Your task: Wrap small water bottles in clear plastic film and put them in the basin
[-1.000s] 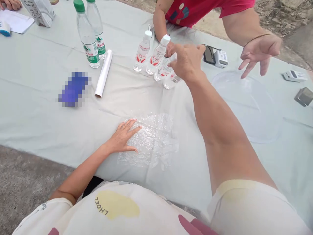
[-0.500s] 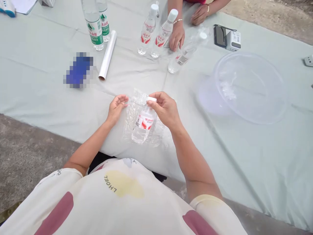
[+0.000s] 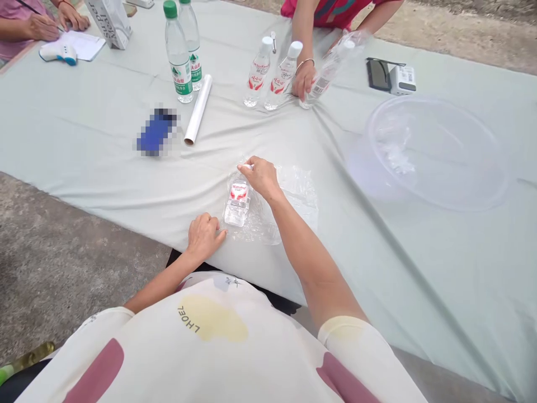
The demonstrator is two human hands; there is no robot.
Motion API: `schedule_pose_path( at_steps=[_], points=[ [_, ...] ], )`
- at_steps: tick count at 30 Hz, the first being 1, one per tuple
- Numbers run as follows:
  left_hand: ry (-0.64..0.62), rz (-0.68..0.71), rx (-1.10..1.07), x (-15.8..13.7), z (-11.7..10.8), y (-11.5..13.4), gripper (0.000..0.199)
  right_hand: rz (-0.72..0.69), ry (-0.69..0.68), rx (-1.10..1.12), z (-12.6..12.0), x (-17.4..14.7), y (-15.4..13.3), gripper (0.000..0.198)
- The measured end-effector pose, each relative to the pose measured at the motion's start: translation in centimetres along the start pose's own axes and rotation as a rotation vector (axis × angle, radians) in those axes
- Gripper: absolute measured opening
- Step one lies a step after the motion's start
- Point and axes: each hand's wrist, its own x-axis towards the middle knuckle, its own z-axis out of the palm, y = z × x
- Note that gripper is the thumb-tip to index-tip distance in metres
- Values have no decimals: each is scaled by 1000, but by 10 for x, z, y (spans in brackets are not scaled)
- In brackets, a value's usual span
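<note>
I apparently positioned the bottle (image 3: 238,202) on film (image 3: 260,226), right hand (image 3: 263,177) clamping its cap (image 3: 249,166); left hand (image 3: 203,236), grip unclear; folding seemed due.

Right hand (image 3: 262,178) forward, fingers (image 3: 254,160) in a pinch (left hand (image 3: 204,237) lower, loosely curled).

On your left, two green-capped bottles (image 3: 181,73) stand close together on the tabletop (image 3: 62,126), with a pixelated blue item (image 3: 154,135) nearer you. Past them, toward the far left, you see a white-and-blue handheld device (image 3: 57,53) at the edge of a paper sheet (image 3: 90,45), and beside that a printed bag (image 3: 109,25) — upright, its lettering sideways to you. On your right, a black device (image 3: 378,75) sits beside a small white device (image 3: 403,79) — both just beyond a wide translucent basin (image 3: 455,159). Gray concrete ground (image 3: 84,252) shows at lower left.
</note>
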Motion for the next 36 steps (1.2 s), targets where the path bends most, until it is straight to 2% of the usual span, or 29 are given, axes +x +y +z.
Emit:
schedule_pose_path(
  at_steps=[4,8,12,17,20,23,26,29,33,36],
  points=[
    [-13,25,52,2,8,1,16,10,-50,-159,-3,3,-11,28],
    [-11,25,-14,2,7,-1,15,5,-72,-278,-5,12,-16,30],
    [-19,9,-86,1,3,-2,15,11,-122,-328,5,15,-17,31],
    [-4,42,-288,0,3,-4,14,63,-173,-358,12,10,-21,40],
    [51,96,-458,-2,7,-3,14,73,-131,-392,7,11,-25,50],
    [94,106,-565,-4,11,-1,11,-52,-32,-409,3,18,-26,44],
    [109,88,-615,-6,13,1,11,-185,-110,-417,3,31,-25,55],
    [111,44,-673,-7,12,3,12,-171,-212,-388,2,45,-23,50],
    [121,31,-737,-10,13,8,6,-291,-194,-257,-12,50,-11,36],
    [172,97,-660,-12,16,13,9,-375,-167,-174,-22,36,5,35]
  ],
)
